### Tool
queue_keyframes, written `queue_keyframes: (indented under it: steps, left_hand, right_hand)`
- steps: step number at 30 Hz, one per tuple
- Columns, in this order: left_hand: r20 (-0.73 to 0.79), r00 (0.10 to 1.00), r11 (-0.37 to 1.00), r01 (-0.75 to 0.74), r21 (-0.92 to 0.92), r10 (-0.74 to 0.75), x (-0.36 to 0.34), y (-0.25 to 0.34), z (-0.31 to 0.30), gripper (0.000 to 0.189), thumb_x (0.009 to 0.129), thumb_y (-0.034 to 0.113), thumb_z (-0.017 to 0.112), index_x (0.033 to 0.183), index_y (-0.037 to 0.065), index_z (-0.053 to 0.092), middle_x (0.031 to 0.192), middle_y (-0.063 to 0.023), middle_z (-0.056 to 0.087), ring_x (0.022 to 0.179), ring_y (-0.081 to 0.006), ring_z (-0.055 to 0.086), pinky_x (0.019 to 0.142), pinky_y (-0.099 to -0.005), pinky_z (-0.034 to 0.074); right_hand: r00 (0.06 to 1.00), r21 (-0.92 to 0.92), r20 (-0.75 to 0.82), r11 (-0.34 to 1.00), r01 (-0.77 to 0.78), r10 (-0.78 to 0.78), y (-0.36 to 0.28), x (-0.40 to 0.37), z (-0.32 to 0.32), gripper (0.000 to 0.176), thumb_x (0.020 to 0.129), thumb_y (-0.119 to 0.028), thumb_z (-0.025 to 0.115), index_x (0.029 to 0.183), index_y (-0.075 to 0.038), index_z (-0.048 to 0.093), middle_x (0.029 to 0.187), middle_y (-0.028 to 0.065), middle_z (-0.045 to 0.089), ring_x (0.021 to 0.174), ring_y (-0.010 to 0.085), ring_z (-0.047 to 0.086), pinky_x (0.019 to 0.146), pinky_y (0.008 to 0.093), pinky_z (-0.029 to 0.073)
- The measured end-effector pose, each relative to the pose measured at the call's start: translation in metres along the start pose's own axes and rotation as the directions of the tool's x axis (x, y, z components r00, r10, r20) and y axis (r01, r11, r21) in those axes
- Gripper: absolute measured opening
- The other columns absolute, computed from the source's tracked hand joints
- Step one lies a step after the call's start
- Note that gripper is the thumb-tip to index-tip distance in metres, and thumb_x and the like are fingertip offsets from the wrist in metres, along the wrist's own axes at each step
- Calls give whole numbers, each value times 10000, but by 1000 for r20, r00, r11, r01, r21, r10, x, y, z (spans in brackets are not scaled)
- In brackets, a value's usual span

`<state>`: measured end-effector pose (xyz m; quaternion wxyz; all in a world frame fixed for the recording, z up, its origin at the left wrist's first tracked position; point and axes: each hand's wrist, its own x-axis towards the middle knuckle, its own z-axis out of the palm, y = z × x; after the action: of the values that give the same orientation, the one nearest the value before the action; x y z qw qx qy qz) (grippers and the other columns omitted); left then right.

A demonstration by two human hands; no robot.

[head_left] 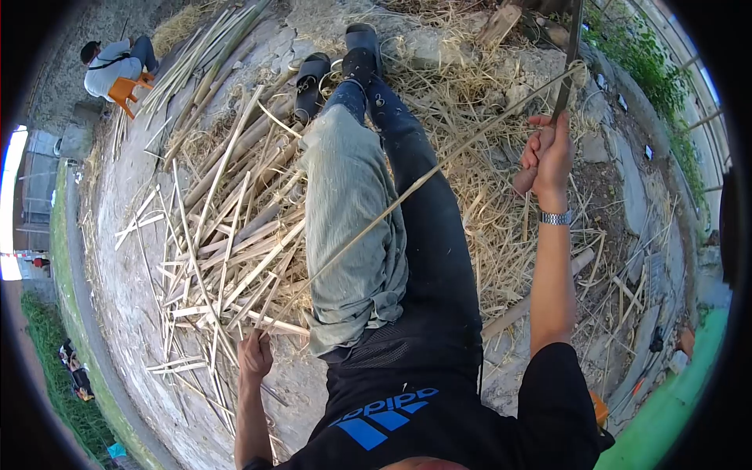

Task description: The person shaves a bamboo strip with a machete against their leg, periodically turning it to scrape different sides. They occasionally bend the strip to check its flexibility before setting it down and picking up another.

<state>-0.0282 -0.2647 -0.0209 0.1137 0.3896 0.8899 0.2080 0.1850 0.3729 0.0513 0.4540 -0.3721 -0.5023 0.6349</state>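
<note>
Outdoors, a concrete ground (125, 313) is littered with bamboo, and another person (110, 66) sits well apart on an orange stool. The person wearing the camera sits with legs stretched out, a grey cloth (348, 211) draped over the left leg. One long bamboo strip (407, 192) runs slantwise across the lap. The left hand (254, 356) is closed on its near end, down by the hip. The right hand (548, 153) is raised far from it, clenched on a knife (570, 55) whose dark blade points upward beside the strip's far end. Whether the edge is in the strip I cannot tell.

A loose heap of pale slats (227, 235) lies just left of the legs and fine shavings (486, 211) lie on the right, so I judge that much has been worked already. Long poles (196, 55) further off look uncut, so plenty seems left.
</note>
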Motion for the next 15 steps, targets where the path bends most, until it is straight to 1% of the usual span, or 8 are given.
queue_keyframes:
  steps: [2, 4, 5, 7, 8, 10, 13, 15]
  left_hand:
    - [29, 998, 998, 54, -16, -53, -12, -2, -2, 100, 976, 99, 567, 906, 31, 592, 665, -202, 607, 631, -437, 632, 553, -497, 467]
    - [82, 991, 993, 111, -26, -109, -23, -2, -3, 109, 968, 101, 567, 885, 35, 591, 659, -202, 600, 628, -439, 626, 556, -498, 458]
    - [58, 994, 996, 89, -20, -87, -27, -5, -1, 114, 964, 100, 560, 872, 39, 592, 648, -197, 588, 610, -436, 618, 556, -494, 453]
    - [50, 994, 995, 98, -29, -96, -36, -13, 2, 109, 962, 97, 557, 875, 41, 593, 643, -195, 584, 600, -434, 613, 554, -491, 452]
    - [36, 994, 994, 107, -37, -106, -39, -17, 3, 105, 961, 93, 555, 879, 42, 595, 638, -192, 579, 590, -432, 608, 552, -487, 452]
    - [36, 993, 993, 113, -36, -111, -41, -15, 1, 105, 961, 94, 555, 878, 43, 595, 633, -190, 576, 588, -430, 609, 549, -484, 451]
    - [31, 990, 990, 136, -37, -135, -48, -15, 3, 111, 965, 99, 556, 875, 46, 594, 626, -188, 574, 587, -426, 612, 542, -480, 448]
    - [27, 988, 987, 154, -40, -153, -54, -20, 7, 116, 968, 103, 557, 873, 47, 594, 623, -188, 574, 588, -426, 614, 539, -479, 448]
  right_hand:
    - [1000, 49, -5, 998, 30, -29, -10, 2, 2, 594, 1044, -577, 532, 1028, 8, 635, 638, -2, 489, 432, 88, 444, 409, 280, 370]
    - [980, -69, 36, 978, 199, -197, -17, 7, 5, 435, 1016, -423, 657, 1011, 12, 641, 664, 34, 563, 430, 106, 462, 410, 287, 388]
    - [980, -72, 35, 977, 199, -197, -21, 11, 7, 435, 1016, -423, 657, 1011, 12, 641, 664, 34, 563, 430, 106, 462, 410, 287, 388]
    - [974, -123, 2, 966, 226, -227, -30, 17, 11, 194, 955, -168, 682, 995, 19, 648, 833, 132, 710, 444, 123, 480, 430, 292, 422]
    - [974, -124, 3, 966, 226, -228, -32, 20, 11, 194, 955, -168, 682, 995, 19, 648, 833, 132, 710, 444, 123, 480, 430, 292, 422]
    - [971, 162, 63, 963, 216, -229, -36, 25, 12, 109, 894, -42, 603, 970, 20, 650, 1065, 217, 751, 466, 125, 495, 456, 291, 451]
    - [985, 141, 25, 976, 167, -173, -43, 25, 16, 130, 837, 27, 539, 928, 11, 631, 1153, 250, 731, 484, 125, 505, 475, 290, 467]
    - [984, 182, 23, 968, 172, -179, -40, 25, 15, 70, 860, -7, 582, 912, 4, 628, 1121, 236, 741, 484, 120, 503, 474, 289, 468]
